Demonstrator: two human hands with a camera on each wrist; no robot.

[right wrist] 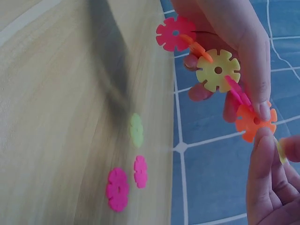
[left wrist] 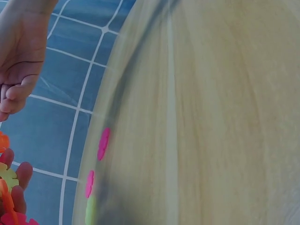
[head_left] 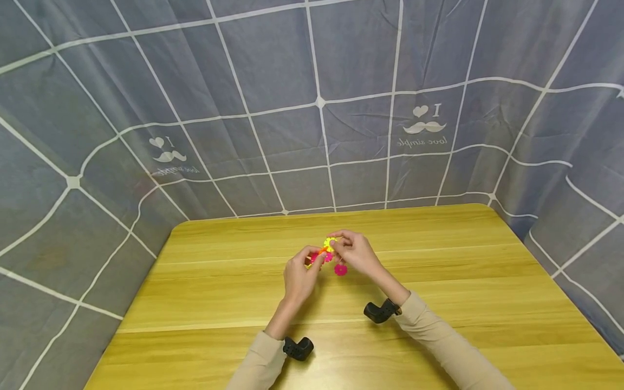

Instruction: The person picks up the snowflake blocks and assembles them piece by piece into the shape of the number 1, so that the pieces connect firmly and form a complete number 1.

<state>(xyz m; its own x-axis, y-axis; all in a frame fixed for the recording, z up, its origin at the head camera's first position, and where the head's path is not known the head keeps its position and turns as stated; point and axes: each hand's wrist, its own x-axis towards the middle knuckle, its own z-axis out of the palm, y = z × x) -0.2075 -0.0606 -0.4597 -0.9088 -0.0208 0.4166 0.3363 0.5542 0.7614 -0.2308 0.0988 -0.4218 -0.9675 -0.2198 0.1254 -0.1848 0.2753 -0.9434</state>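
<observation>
Chain of slotted flower discs (pink, orange, yellow, pink, orange) sits in left hand, held above table; left thumb presses the orange end disc, rest of chain runs left along the palm and fingers. Right hand pinches a single yellow disc between thumb and fingers, right beside that orange end; can't tell if the two are slotted together. Loose on wooden table below: yellow-green disc leftmost, small pink disc next, nearer pink disc rightmost. Grey-blue grid curtain hangs at far side.
</observation>
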